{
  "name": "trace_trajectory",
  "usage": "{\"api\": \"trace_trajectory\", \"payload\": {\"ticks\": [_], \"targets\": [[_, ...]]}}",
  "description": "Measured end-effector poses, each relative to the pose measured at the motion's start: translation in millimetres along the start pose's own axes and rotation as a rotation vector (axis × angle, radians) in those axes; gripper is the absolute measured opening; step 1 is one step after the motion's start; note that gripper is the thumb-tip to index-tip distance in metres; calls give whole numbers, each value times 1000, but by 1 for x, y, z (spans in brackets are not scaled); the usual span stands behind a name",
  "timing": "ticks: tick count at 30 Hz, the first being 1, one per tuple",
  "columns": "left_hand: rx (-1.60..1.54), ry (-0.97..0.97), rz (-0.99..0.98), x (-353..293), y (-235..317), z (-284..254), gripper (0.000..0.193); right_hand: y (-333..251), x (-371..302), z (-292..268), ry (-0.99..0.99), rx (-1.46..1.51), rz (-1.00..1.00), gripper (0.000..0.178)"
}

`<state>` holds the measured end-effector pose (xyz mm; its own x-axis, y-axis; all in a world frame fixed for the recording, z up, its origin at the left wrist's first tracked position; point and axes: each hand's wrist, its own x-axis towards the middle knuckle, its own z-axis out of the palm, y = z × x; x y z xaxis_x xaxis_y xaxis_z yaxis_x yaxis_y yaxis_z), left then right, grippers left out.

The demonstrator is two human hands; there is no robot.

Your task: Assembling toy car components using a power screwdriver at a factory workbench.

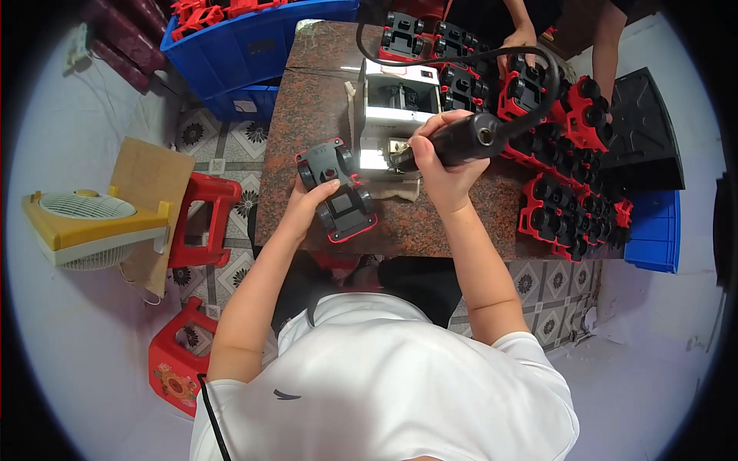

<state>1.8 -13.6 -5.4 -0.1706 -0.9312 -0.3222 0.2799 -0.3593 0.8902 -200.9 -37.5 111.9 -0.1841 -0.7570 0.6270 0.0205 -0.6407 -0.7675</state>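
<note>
My left hand [304, 209] grips a toy car [347, 217] near the table's left side. The car is red and black with dark wheels, its grey-black underside turned up, my thumb pressed on it. In my right hand [450, 178] is a corded black electric screwdriver [465, 140], held level with its tip pointing left. That tip is at the lit front of a white screw feeder machine [401, 75]; whether it touches a screw is too small to tell. The car is to the left of the machine, apart from it.
Several more toy cars [565, 165] crowd the table's [307, 100] right and far side. Another person's hand [520, 42] reaches among them. The screwdriver's black cable [550, 84] loops over the machine. Blue bins [223, 58], red stools [204, 223] and a yellow fan [84, 219] stand left.
</note>
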Motion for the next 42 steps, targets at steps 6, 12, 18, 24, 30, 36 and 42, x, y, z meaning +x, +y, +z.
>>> {"api": "trace_trajectory", "payload": {"ticks": [6,12,18,24,30,36,42], "targets": [[-17,1,-50,-2,3,-1,50,-3,27,3,12,-101,238,24],[-19,-57,-18,6,-8,-9,50,-25,36,43,14,115,191,15],[-68,-116,30,-1,8,-2,50,-4,24,106,-75,235,68,32],[-105,-105,104,-7,13,2,53,6,18,126,-172,190,57,35],[-94,-150,61,-2,7,-5,56,4,19,134,-166,202,128,34],[-82,-129,109,-1,10,-3,55,8,23,147,-184,39,68,25],[-25,-95,121,-2,11,0,53,13,22,146,-205,-6,76,40]]}}
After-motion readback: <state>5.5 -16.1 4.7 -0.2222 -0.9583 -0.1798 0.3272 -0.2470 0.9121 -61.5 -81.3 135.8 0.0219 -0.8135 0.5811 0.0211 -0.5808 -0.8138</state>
